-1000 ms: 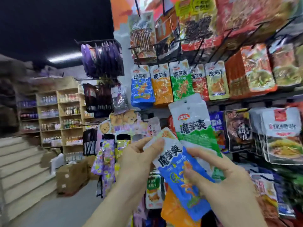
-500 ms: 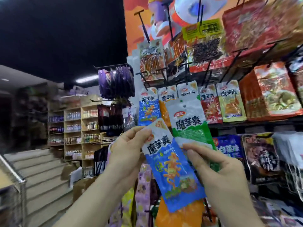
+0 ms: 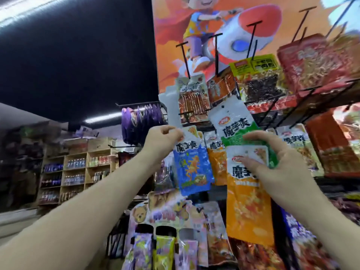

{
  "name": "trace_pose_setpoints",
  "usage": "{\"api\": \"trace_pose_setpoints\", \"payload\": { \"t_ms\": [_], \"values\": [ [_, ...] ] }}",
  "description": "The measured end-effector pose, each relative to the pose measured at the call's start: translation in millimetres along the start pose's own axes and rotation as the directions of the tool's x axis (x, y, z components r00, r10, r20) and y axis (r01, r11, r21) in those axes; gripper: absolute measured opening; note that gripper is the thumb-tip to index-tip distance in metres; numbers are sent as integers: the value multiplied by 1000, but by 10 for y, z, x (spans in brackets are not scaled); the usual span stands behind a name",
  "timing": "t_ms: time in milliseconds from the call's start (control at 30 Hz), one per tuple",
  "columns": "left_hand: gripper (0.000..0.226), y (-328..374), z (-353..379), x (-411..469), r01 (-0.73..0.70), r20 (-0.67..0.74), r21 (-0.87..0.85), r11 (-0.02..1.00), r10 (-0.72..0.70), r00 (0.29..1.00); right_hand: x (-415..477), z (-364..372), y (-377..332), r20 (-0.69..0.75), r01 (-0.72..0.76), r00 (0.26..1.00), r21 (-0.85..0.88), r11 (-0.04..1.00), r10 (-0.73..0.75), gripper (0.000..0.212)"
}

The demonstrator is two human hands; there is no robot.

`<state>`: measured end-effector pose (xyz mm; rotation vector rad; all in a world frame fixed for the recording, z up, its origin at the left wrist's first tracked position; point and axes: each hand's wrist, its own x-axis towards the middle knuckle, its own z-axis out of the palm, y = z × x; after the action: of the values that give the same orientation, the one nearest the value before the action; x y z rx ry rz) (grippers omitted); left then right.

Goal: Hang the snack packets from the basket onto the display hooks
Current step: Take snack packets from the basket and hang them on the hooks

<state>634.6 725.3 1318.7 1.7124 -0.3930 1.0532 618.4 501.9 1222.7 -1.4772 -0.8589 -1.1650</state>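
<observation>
Store display hooks ahead, snack-laden; my left hand pinches blue packet at its top, my right hand grips green packet and orange packet.

carrier: display hooks | load: snack packets hanging in rows

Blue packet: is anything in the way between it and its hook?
Nothing visible. The left hand pinches the blue packet by its top, beside the hanging packets. The right hand holds spare packets off to the right. The hook itself is hard to make out.
</observation>
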Motion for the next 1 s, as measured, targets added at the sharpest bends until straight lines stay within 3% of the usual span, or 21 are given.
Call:
{"api": "trace_pose_setpoints", "payload": {
  "t_ms": [133,267,367,633,833,1000],
  "values": [
    [12,-119,55,278,-49,-24,48,998,50,998,127,157,55,1,-30,1000,34,999,30,70],
    [7,-158,88,460,-94,-14,27,995,95,995,229,215,129,46,-50,998,106,993,45,38],
    [8,-155,97,538,-97,34,2,995,96,995,294,252,202,62,-102,994,167,981,92,32],
    [7,-166,132,595,63,107,-138,988,-48,993,382,320,265,147,-212,974,300,930,175,35],
    [9,-169,217,590,117,116,-189,975,-96,989,461,453,297,241,-310,940,299,903,242,34],
    [22,-91,246,590,271,121,-104,957,-259,958,488,553,335,258,-353,927,357,865,272,37]
  ]
}}
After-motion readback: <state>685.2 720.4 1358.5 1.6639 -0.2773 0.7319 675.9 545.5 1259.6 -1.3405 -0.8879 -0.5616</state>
